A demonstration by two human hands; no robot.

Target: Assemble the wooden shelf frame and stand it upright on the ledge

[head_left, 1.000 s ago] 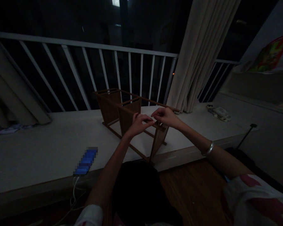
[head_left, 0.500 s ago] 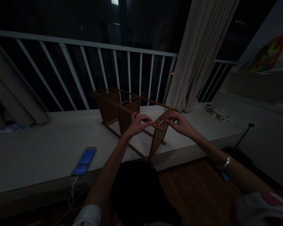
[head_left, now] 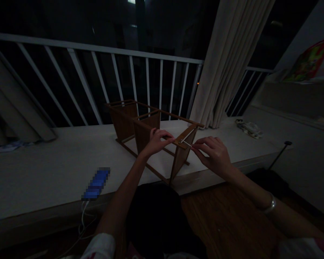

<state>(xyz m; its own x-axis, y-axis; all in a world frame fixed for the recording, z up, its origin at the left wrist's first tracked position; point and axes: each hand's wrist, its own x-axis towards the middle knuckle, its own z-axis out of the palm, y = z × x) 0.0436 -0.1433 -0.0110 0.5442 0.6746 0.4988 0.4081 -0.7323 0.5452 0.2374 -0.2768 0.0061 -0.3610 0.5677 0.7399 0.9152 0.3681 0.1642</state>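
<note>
A brown wooden shelf rack [head_left: 147, 124] lies on its side on the white ledge. My left hand [head_left: 159, 142] rests along its upper rail, thumb and fingertips closed on the rail near the front corner. My right hand [head_left: 214, 153] is just right of that corner, pinching the end of a thin, pale metal hex key [head_left: 187, 143]. The key's far end meets the rack's corner beside my left fingertips. What it sits in there is too small to make out.
A phone with a blurred screen [head_left: 96, 184] lies on the ledge [head_left: 56, 162], its white cable [head_left: 82, 219] hanging over the edge. Behind are a white railing [head_left: 97, 48] and a curtain [head_left: 226, 64]. A pale bundle [head_left: 250, 128] lies at the right, above a dark upright rod [head_left: 279, 156].
My right hand has moved right and slightly down from the corner, swinging the hex key's outer end toward me. My left hand and the rack have stayed in place.
</note>
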